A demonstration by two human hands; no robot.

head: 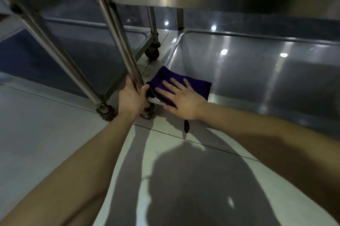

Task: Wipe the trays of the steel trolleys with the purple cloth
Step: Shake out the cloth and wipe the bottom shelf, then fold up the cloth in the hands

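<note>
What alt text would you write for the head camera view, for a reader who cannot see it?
A person's right hand presses a purple cloth flat on the near corner of a steel trolley's bottom tray, while the left hand grips that trolley's upright post near its base. A second steel trolley stands close on the left, on a tiled floor.

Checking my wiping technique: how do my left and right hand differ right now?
The left hand grips the trolley post, fingers curled; the right hand lies flat, fingers spread. The left hand holds steel; the right hand presses the purple cloth onto the bottom tray. Both sit low at the same corner.
</note>
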